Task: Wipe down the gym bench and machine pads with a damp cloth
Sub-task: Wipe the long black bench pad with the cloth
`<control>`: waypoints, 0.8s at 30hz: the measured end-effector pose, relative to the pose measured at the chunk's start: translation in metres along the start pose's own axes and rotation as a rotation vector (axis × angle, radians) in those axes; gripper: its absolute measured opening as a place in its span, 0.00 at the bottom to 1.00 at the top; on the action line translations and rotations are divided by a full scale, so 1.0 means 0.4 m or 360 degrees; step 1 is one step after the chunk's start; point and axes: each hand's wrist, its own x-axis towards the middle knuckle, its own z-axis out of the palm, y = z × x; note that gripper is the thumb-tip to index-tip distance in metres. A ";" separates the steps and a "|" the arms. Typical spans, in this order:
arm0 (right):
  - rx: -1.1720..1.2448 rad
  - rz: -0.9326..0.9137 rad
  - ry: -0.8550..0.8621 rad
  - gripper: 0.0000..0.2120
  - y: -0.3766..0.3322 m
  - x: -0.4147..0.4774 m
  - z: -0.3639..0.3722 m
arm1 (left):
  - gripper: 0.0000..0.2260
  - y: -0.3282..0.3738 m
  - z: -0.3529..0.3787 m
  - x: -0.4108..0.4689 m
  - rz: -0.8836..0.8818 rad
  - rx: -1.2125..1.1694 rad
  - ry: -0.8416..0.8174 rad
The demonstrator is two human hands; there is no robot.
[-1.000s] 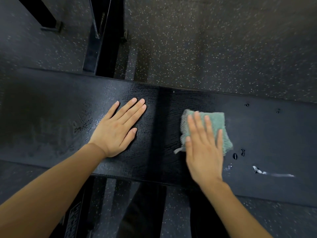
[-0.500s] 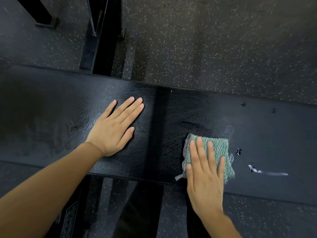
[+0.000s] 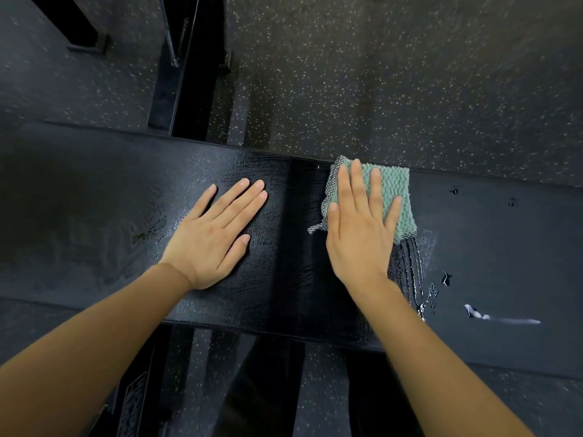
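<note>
Pressing flat-fingered, the right hand (image 3: 359,241) has pushed the cloth (image 3: 396,197) from the bench's (image 3: 504,247) near edge to its far edge, likely finishing another strip; the left hand (image 3: 214,238) lies flat, empty, mid-bench.

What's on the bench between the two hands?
Nothing: the head view shows only bare, wet-looking bench between the left hand and the right hand pressing the green cloth.

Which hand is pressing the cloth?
The right hand, flat on the green cloth; the left hand rests on the bare bench.
</note>
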 end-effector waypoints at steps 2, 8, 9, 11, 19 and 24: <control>-0.0004 -0.0003 -0.0018 0.28 -0.027 -0.001 0.000 | 0.27 0.001 -0.001 0.001 -0.0001 -0.0005 0.0005; 0.0089 -0.0319 -0.0196 0.28 -0.151 -0.008 0.008 | 0.27 -0.001 0.003 0.002 -0.0007 -0.0015 0.0017; 0.0088 -0.0363 -0.0198 0.28 -0.160 -0.009 0.012 | 0.27 0.000 0.004 0.003 -0.0006 -0.0021 0.0021; 0.0087 -0.0402 -0.0216 0.26 -0.149 -0.006 0.013 | 0.27 0.000 0.005 0.003 -0.0009 -0.0021 0.0016; -0.0065 -0.0084 -0.0088 0.28 0.069 0.025 -0.053 | 0.27 0.007 -0.006 0.002 -0.0037 -0.0037 -0.0009; -0.0003 0.0158 0.0015 0.27 0.173 0.022 -0.082 | 0.27 0.010 -0.004 0.000 -0.0055 -0.0023 -0.0005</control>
